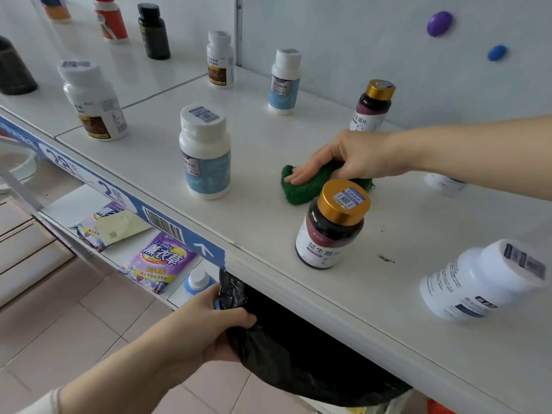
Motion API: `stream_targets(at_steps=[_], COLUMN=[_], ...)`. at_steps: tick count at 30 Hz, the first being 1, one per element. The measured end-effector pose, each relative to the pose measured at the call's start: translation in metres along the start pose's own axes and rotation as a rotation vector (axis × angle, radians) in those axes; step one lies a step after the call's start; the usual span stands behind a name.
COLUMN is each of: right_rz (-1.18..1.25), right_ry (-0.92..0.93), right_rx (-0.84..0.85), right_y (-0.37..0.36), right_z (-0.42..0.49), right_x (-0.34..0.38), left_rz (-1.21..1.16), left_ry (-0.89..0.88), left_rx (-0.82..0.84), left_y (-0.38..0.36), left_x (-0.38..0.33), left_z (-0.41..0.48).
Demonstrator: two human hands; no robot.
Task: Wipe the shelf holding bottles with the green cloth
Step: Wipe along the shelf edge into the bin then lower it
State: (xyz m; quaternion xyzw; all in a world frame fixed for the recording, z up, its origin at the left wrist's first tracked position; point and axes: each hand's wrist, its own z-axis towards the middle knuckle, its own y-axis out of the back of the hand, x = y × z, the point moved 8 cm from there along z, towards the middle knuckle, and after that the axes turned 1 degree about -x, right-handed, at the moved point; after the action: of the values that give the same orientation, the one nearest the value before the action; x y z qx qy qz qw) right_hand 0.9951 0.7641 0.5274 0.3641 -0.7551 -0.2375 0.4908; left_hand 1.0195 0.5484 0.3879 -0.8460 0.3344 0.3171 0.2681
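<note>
while the right hand (352,156) reaches in from the right edge of the frame, it holds the green cloth (301,186) down on the white shelf (268,234), centre right of the head view. fingers lie across the cloth's top, thumb down on its near side, cloth bunched between them, so the hand is clamped on it. gold-cap dark bottle (331,225) stands upright just below the cloth in frame, its cap overlapping the cloth's lower edge; touching or not, cannot tell. second gold-cap bottle (373,106) is upright above the wrist, its base hidden by the hand. white bottle with blue label (204,153) is upright left of the cloth, apart from it. another blue-label bottle (283,82) sits upper centre near the back wall (358,40), brown-label white bottle (219,59) to its left. big white bottle (92,100) at left, near the front edge. black bottle (153,31) and red bottle (110,19) upper left. blurred white bottle (484,282) lower right, looks tilted. dark specks (385,258) lie on the shelf between it and the gold-cap dark bottle. left hand (209,321) at bottom centre, fingers curled tight on the rim of a black bag (298,339) held under the shelf's front edge. purple packets (158,261) lie on a lower shelf (74,204) at lower left. purple knob (439,23) and blue knob (496,52) on the wall upper right.
</note>
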Motion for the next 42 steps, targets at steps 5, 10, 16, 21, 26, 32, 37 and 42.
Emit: stream_targets(at_steps=[5,10,16,21,26,32,37,42], right_rz=[0.038,0.080,-0.013,-0.043,-0.123,-0.164,-0.117,-0.054], right_ry=[-0.061,-0.068,-0.063,-0.068,-0.060,-0.084,-0.165,-0.298], right_rx=[-0.008,0.027,0.073,0.151,0.177,0.148,0.097,-0.029], right_y=[-0.006,-0.013,-0.017,-0.026,-0.025,-0.018,-0.011,-0.004], right_z=[-0.042,-0.073,-0.092,-0.095,-0.097,-0.103,-0.115,-0.135], right_x=[-0.026,-0.038,-0.037,-0.039,-0.042,-0.056,-0.068,-0.083], left_rz=[0.006,-0.023,-0.066,-0.068,-0.071,-0.079,-0.089,-0.080], left_ry=[-0.016,-0.009,0.009,0.005,-0.003,-0.013,-0.027,-0.033], left_rx=[-0.004,0.005,0.006,-0.004,-0.020,-0.033,-0.028,-0.004], left_y=[-0.006,-0.012,-0.017,-0.021,-0.024,-0.027,-0.028,-0.032], left_x=[0.000,0.003,0.009,0.011,0.012,0.015,0.016,0.018], left_z=[0.000,-0.003,-0.007,-0.010,-0.012,-0.013,-0.012,-0.013])
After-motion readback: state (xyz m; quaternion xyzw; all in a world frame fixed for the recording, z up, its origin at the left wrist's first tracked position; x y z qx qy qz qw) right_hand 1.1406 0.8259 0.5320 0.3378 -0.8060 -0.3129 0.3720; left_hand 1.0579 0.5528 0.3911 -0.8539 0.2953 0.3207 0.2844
